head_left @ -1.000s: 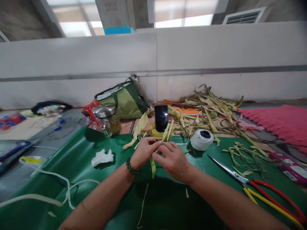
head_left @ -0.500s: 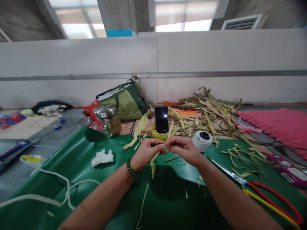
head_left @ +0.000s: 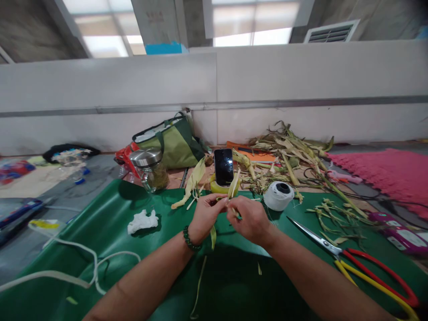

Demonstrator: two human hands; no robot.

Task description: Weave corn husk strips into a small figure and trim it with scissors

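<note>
Just in front of the person, the left hand (head_left: 205, 216) is pinching a few husk strips (head_left: 233, 183) between thumb and fingers. Touching it, the right hand (head_left: 250, 220) is curling in, its fingertips closing on a thin pale piece (head_left: 235, 213); from where I'm standing I cannot tell whether that belongs to the same strips. The strips are pointing upward above the grip, and a broader leafy end is hanging below it, over the green mat (head_left: 110, 218). They are looking very light and papery to me, bending easily across their width but probably splitting along the grain, so a flat pinch near the gathered middle would suit them better than tugging at the loose tips. Their dry surface is likely giving the fingers some bite. Further out, a white spool (head_left: 279, 196) is standing near the right hand, scissors (head_left: 329, 247) are lying beyond that forearm, and a husk pile (head_left: 294, 151) is spreading toward the wall.
</note>
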